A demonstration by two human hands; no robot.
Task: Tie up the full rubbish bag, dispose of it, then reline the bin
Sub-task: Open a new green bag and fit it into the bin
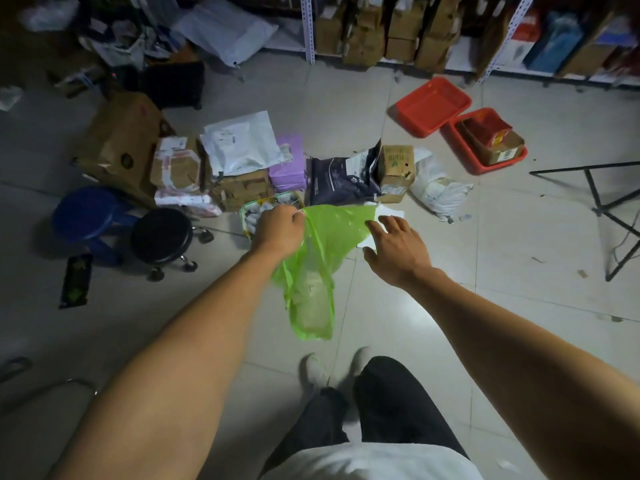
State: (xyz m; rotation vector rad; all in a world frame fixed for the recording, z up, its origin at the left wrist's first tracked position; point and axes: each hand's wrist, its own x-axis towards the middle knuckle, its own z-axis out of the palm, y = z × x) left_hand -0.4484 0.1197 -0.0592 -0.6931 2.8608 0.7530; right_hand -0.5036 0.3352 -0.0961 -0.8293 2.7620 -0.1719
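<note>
left hand (pixel 278 225) fist pinches green bag (pixel 318 265) top edge; right hand (pixel 394 249) fingers spread, touching bag.

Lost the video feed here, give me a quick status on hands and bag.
Left hand gripping green bag at its top edge. Right hand open, fingers at the bag's other corner. Bag hangs limp, unopened. Bin not in view.

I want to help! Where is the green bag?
The green bag hangs mid-picture in the head view, its top edge gripped by the left hand, the right hand open beside it.
</note>
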